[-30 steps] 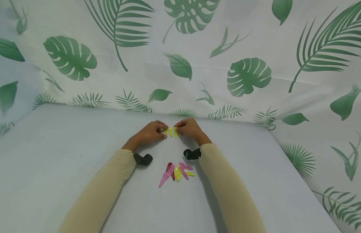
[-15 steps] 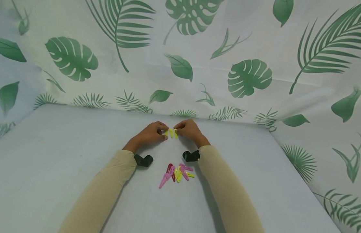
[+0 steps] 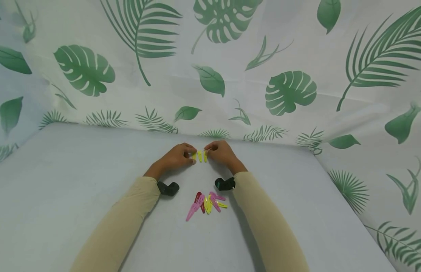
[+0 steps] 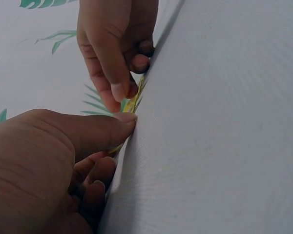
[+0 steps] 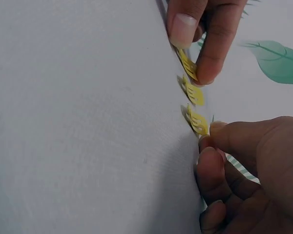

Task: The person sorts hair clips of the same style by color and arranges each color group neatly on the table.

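Three small yellow snap hair clips stand side by side on the white table, near its far edge. My left hand (image 3: 178, 155) spans the leftmost hair clip (image 5: 188, 66), its thumb at one end and a finger at the other. Beside it, the middle hair clip (image 5: 193, 92) lies between my hands, untouched. My right hand (image 3: 222, 152) pinches with thumb and index finger at the far end of the rightmost hair clip (image 5: 197, 120), its other fingers curled. In the left wrist view the hands largely hide the clips.
Nearer me, between my forearms, lies a loose pile of hair clips: pink (image 3: 195, 207), dark red (image 3: 198, 197) and yellow (image 3: 208, 204). A white leaf-print cloth (image 3: 244, 87) rises right behind the table (image 3: 78, 181).
My right fingertips have shifted slightly right, showing more of the rightmost clip. The left hand keeps its place at its clip, and the head view has tilted slightly.
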### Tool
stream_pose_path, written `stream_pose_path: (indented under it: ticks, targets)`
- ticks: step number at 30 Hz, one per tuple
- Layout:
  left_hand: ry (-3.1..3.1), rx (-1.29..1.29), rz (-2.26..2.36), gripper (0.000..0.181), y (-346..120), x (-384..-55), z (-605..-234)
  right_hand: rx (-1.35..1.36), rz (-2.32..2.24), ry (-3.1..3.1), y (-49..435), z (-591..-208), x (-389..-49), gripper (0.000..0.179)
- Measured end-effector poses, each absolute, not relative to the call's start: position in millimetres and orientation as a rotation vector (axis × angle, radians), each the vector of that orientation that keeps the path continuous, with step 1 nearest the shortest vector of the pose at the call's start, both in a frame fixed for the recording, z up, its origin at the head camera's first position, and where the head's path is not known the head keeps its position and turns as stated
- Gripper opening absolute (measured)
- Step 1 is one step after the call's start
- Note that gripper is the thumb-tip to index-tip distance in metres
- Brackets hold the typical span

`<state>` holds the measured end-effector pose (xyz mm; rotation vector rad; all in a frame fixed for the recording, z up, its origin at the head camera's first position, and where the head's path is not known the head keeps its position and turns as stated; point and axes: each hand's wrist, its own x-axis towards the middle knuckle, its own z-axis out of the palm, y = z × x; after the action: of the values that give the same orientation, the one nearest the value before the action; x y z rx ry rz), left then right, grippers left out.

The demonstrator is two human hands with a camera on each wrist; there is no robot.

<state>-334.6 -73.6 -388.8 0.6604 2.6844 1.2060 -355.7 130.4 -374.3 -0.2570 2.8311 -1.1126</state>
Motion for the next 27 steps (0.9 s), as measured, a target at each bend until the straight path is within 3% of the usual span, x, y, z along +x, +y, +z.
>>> stream_pose_path:
  ticks: [12,27]
  targets:
    - [2.678,0.669,1.231,0.047,-71,-336,-390,-0.241,-1.239,2.74,134,-361,-342,0.02]
    - [2.678,0.655,1.219,0.048,-74,-334,-390,-0.488,-1.238,2.604,142,-360,-315,0.025]
